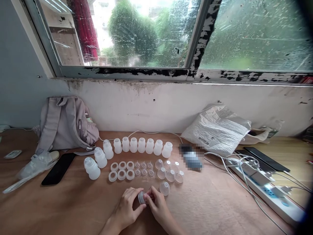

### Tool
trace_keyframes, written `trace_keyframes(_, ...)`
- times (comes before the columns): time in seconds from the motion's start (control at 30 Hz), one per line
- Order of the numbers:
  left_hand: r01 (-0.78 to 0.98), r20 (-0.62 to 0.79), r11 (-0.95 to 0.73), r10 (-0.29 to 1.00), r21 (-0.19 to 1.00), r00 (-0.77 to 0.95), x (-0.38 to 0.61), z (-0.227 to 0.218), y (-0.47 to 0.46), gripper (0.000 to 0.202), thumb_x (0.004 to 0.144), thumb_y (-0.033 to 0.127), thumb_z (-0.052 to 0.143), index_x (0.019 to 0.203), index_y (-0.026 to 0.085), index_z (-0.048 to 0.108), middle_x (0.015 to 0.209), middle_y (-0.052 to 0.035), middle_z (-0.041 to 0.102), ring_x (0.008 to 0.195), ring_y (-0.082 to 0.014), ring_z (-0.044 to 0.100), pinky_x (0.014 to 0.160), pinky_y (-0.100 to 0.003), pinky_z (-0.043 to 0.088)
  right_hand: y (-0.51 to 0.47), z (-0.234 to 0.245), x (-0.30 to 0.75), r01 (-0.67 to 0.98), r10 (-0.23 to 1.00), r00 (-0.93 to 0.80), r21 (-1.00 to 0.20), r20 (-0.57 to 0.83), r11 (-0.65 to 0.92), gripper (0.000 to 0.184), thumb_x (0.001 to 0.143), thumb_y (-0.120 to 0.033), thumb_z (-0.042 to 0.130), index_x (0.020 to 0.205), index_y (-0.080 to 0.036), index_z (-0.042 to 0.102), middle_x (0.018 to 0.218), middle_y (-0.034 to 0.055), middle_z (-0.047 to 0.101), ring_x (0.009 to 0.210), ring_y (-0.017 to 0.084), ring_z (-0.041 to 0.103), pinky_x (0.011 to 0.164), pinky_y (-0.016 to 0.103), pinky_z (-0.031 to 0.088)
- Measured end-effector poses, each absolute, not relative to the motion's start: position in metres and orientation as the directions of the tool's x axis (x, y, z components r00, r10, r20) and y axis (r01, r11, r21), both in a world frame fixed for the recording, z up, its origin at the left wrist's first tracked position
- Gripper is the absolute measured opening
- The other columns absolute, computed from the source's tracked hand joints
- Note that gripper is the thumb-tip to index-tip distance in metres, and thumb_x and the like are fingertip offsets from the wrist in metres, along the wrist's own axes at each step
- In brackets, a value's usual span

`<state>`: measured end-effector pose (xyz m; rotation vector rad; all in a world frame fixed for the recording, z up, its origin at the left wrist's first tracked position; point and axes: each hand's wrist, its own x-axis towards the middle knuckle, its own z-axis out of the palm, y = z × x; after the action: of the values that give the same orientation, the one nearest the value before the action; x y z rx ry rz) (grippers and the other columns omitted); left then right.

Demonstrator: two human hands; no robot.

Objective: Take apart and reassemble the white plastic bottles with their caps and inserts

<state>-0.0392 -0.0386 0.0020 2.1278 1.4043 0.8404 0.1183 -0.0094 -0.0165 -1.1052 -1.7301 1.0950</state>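
My left hand (127, 207) and my right hand (157, 204) meet at the front of the wooden desk (207, 202), both pinched around one small translucent plastic bottle part (141, 197). A clear dome cap (164, 188) lies just right of my right hand. Behind them sit rows of white screw rings (121, 170), small nipples (143, 169) and clear caps (170, 171). Farther back stands a row of small white bottles (141, 145), with three assembled bottles (97, 161) at its left.
A grey backpack (65, 122) leans on the wall at the left, with a black phone (58, 168) and a plastic wrapper (31, 169) before it. At the right lie a white plastic bag (217, 129), a power strip (269, 192) with cables, and two dark phones (266, 159).
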Motion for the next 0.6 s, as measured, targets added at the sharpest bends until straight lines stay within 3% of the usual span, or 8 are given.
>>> trace_keyframes(0.23, 0.622, 0.26, -0.399, 0.916, 0.674, 0.306, -0.037, 0.007, -0.04, 0.036, 0.077, 0.029, 0.049, 0.113, 0.021, 0.046, 0.104, -0.007, 0.057, 0.095, -0.0192, 0.05, 0.084, -0.035, 0.042, -0.011, -0.012, 0.119, 0.199, 0.927, -0.33, -0.946, 0.181, 0.256, 0.016, 0.08, -0.029, 0.046, 0.068, -0.018, 0.044, 0.062, -0.0001, 0.053, 0.056, 0.011, 0.048, 0.052, 0.021, 0.037)
trace_keyframes(0.43, 0.638, 0.258, -0.403, 0.915, 0.656, 0.311, -0.047, 0.013, -0.045, 0.039, 0.074, 0.026, 0.053, 0.113, 0.023, 0.046, 0.105, -0.006, 0.057, 0.096, -0.0194, 0.05, 0.084, -0.035, 0.042, -0.012, -0.009, 0.114, 0.048, 0.914, -0.393, -0.991, 0.098, 0.127, 0.007, 0.074, -0.023, 0.051, 0.074, -0.018, 0.047, 0.071, 0.0015, 0.057, 0.067, 0.014, 0.056, 0.061, 0.024, 0.043)
trace_keyframes(0.6, 0.693, 0.275, -0.373, 0.927, 0.617, 0.254, -0.064, 0.004, -0.055, 0.037, 0.071, 0.024, 0.055, 0.108, 0.024, 0.048, 0.103, -0.0053, 0.058, 0.095, -0.0197, 0.051, 0.084, -0.035, 0.043, -0.017, -0.008, 0.11, 0.023, 0.894, -0.446, -0.998, 0.045, 0.062, 0.007, 0.073, -0.022, 0.051, 0.078, -0.018, 0.048, 0.079, 0.004, 0.06, 0.072, 0.016, 0.058, 0.063, 0.026, 0.045)
